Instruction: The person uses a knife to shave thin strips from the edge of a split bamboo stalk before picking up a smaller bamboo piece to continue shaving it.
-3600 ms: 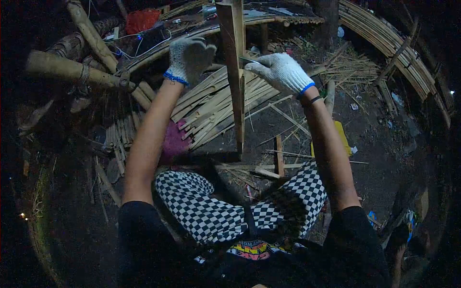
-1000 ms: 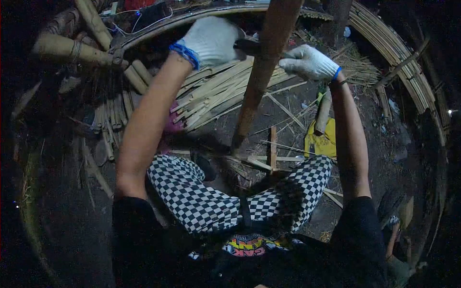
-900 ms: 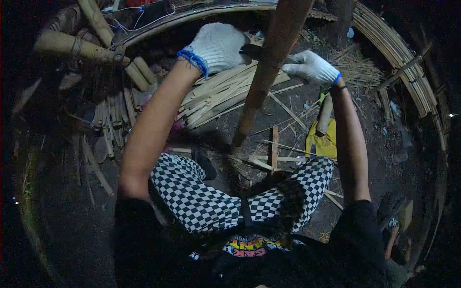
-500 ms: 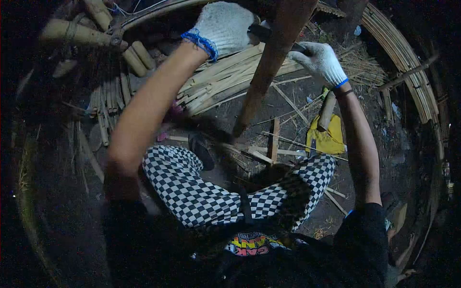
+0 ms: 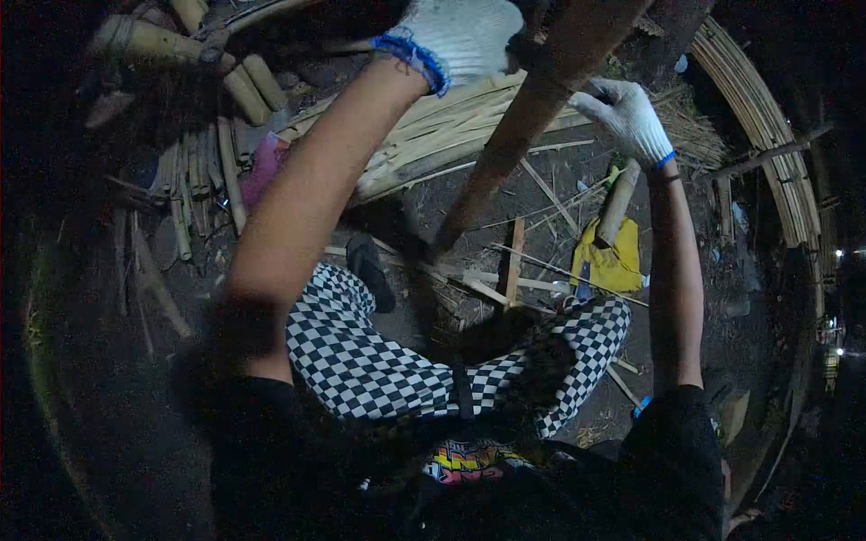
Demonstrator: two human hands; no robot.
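Observation:
My left hand [image 5: 465, 41], in a white knitted glove with a blue cuff, is raised at the top of the head view, left of an upright wooden post [image 5: 528, 113]. Its fingers are closed, and a dark handle [image 5: 515, 59] shows at their edge; the rest is hidden. On the post's other side my right hand [image 5: 630, 119], gloved alike, has its thumb and fingers curled together close to the wood. A small dark piece seems to be in that grip, too dim to name. Whether both hands hold one tool is hidden behind the post.
Split bamboo strips [image 5: 433, 135] lie in a pile beyond the post. Thick bamboo pieces [image 5: 248, 90] are at the upper left. A yellow cloth [image 5: 612, 257] lies by a bamboo section [image 5: 618, 207]. Long bundled strips [image 5: 762, 117] curve along the right. Wood scraps [image 5: 514, 261] lie between my legs.
My left hand has moved up and to the right, closer to the post. My right hand has shifted slightly right. A pink thing has come into view beside my left forearm.

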